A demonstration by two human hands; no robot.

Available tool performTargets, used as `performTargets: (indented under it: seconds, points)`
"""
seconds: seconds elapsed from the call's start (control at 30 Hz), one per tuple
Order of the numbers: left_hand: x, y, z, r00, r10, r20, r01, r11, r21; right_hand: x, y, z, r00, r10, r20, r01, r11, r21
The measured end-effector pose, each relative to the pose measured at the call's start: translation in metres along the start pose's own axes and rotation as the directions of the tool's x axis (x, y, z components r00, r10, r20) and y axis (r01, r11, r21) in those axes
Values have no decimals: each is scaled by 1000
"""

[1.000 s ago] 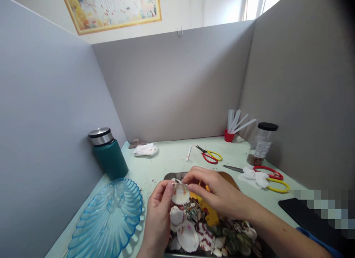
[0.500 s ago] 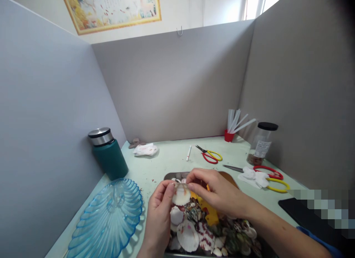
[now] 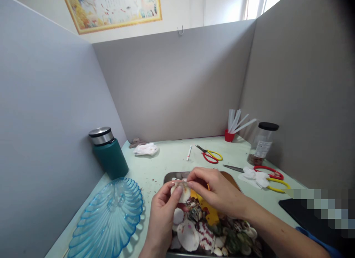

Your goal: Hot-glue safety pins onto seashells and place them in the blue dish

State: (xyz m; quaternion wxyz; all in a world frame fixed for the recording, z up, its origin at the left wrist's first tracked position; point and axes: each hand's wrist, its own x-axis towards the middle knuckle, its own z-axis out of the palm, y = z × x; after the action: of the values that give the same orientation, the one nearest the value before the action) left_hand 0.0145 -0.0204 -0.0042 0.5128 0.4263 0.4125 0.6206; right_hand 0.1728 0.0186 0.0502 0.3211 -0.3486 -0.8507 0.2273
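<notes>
Blue ribbed glass sits farthest left: a fan-shaped dish (image 3: 107,217) on the bench (image 3: 172,160), with a teal flask (image 3: 109,156) under a steel lid just behind it. Next along, a metal tray (image 3: 168,175) holds a heap of shells (image 3: 198,232). Some are white fans, some red-streaked, some dark and mottled, with something yellow among them. Farther right at the back, a red cup (image 3: 229,136) holds white sticks, and a clear jar (image 3: 260,145) with a black lid has brown bits at its bottom.

Over the tray's far end I hold a scallop shell (image 3: 181,191) — fan-shaped, cream-white with a pinkish blush. My left hand (image 3: 162,217) has its fingers closed on the shell's left side, thumb across its face. My right hand (image 3: 219,193) pinches the shell's top edge, fingers closed on it.

Pale green, the bench also carries a white cloth (image 3: 145,149), a white pen (image 3: 189,153), red-and-yellow scissors (image 3: 210,155) and a second pair (image 3: 273,178) resting on tissue. Grey partitions wall three sides — above them hang a gold-framed picture (image 3: 113,8) and, to the right, a bright window.
</notes>
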Motion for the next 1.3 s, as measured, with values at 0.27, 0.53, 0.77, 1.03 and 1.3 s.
performTargets:
  seconds: [0.27,0.53,0.77,1.03,1.3]
  points:
    - [1,-1,-1,999,27,-22,-26,999,41,2,4,2,1000,-22,-15,22,1000,-19]
    - [0,1,-3,998,31,-57,-34,998,-53,0,2,1,999,-29,-18,28,999,-27]
    - [-2,3,-1,999,-39,-25,32,976,-214,-1,1,0,999,-33,-4,33,999,-5]
    - [-2,6,-3,997,-59,53,71,958,-276,-1,-4,-6,994,33,105,-45,992,120]
    - [-2,5,-3,992,-96,76,114,949,-292,-2,-6,-7,992,21,123,-39,988,149]
